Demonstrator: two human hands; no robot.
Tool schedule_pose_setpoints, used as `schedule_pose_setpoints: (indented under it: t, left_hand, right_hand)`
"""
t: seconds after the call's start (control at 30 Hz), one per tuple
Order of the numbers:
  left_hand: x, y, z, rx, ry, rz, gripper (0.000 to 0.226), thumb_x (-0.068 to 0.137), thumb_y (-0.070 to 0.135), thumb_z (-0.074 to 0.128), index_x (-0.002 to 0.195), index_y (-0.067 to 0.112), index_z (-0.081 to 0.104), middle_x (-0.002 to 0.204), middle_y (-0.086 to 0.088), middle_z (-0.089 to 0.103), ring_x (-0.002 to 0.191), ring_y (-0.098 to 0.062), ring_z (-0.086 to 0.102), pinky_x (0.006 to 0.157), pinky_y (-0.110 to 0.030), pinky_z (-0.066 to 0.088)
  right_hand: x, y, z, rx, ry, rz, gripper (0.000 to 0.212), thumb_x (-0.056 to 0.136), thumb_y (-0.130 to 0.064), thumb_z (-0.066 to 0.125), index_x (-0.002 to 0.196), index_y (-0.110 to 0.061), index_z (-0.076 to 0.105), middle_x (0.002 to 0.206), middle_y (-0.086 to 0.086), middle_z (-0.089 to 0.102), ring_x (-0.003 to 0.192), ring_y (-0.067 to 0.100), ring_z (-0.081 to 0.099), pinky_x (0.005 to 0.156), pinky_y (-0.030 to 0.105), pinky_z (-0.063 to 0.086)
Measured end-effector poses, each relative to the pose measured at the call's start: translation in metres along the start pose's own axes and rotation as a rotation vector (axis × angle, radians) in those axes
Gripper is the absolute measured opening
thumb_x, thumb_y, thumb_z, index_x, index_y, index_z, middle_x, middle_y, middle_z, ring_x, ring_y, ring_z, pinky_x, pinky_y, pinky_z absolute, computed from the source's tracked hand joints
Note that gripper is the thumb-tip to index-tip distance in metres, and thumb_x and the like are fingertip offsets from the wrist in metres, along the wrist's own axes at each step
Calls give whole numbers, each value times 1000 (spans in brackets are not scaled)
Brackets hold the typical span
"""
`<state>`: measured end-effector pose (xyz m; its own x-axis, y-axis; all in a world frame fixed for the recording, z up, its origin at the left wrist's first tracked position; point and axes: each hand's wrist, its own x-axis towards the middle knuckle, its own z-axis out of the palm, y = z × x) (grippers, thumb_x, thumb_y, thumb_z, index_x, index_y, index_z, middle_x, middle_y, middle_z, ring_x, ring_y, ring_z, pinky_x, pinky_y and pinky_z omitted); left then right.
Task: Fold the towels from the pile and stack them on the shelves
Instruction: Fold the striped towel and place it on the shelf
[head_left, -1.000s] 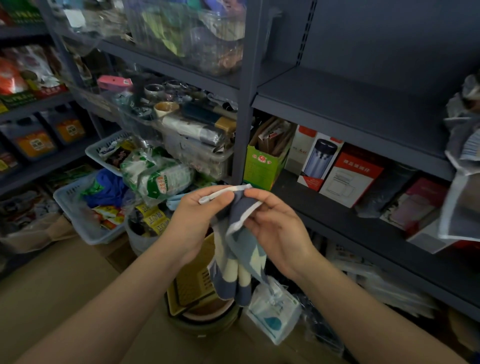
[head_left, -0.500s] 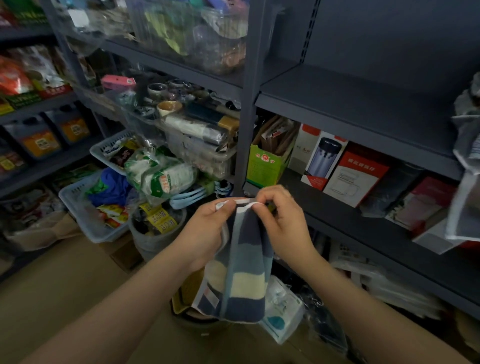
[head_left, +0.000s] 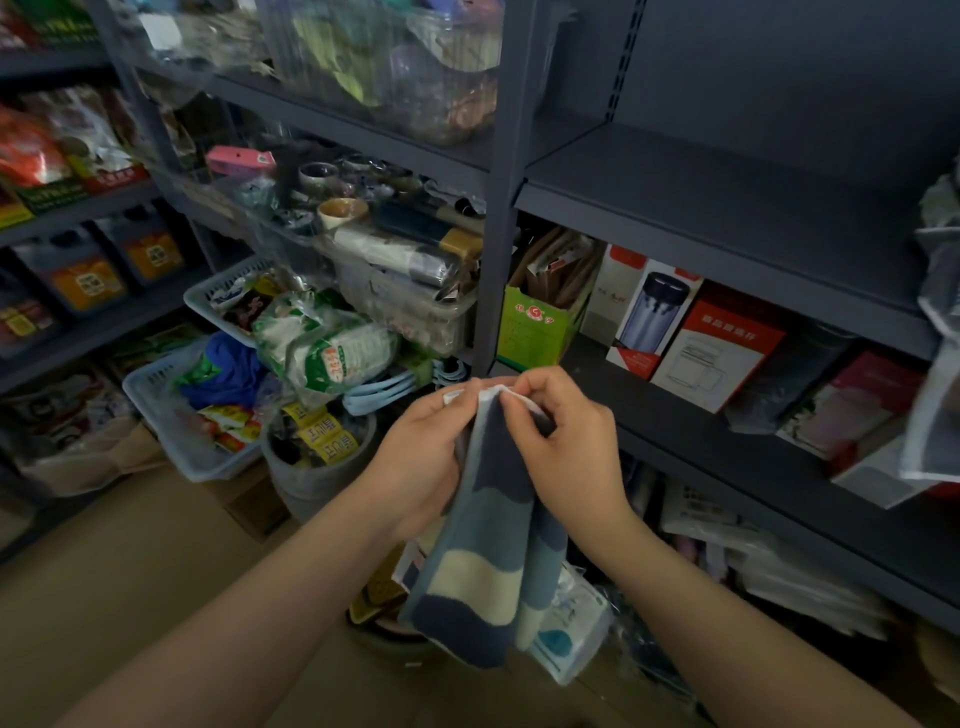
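Both hands met at the middle of the scene, in front of the dark metal shelves (head_left: 727, 208), and pinched the white-trimmed top edge of a striped towel (head_left: 488, 566). The left hand (head_left: 421, 462) gripped the edge between thumb and fingers from the left, and the right hand (head_left: 566, 447) curled its fingers over the same edge from the right, so the two sets of fingertips nearly touched. The towel hung down from that edge in loose folds, banded navy, grey-blue and cream, its lower hem free in the air above the floor (head_left: 104, 597) and in front of a white packet (head_left: 569, 629). To the far right, the upper shelf board stood bare along its near lip, with open room above it. The shelf below it carried a green carton (head_left: 535, 327) and a red and white box (head_left: 711, 348), set just behind the hands. At the right border more grey cloth (head_left: 935, 332) hung over the shelf front; what it was could not be told. To the left, a pale basket (head_left: 171, 410) and a grey bucket (head_left: 317, 467) crowded the floor beside the shelf post, leaving bare floor only at the near left.
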<state>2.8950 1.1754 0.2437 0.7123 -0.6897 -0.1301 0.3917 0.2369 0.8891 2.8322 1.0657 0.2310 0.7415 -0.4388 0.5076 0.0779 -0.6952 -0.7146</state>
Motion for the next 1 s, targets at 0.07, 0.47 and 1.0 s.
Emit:
schedule_pose_setpoints:
  t: [0.07, 0.47, 1.0]
  left_hand:
    - [-1, 2, 2, -4, -41, -3, 36, 98, 22, 34, 104, 4, 65, 88, -12, 72, 78, -18, 68, 68, -24, 56]
    - [0, 15, -4, 305, -182, 179, 26, 84, 18, 49, 103, 18, 65, 97, 3, 72, 97, -11, 64, 88, -25, 50]
    - [4, 37, -39, 1116, -306, 231, 33, 92, 10, 52, 105, 40, 59, 104, 32, 57, 95, 18, 54, 78, -1, 40]
  right_hand:
    - [0, -3, -1, -33, 37, -4, 9, 86, -30, 56, 81, -22, 57, 58, -15, 54, 51, 4, 52, 46, 33, 45]
    - [-5, -3, -8, -165, 22, -230, 16, 84, -26, 57, 90, -12, 60, 81, 3, 64, 72, 13, 59, 56, 32, 47]
    - [-4, 36, -16, -237, -511, -166, 38, 82, -43, 58, 57, -20, 42, 54, -6, 40, 56, 14, 41, 56, 31, 29]
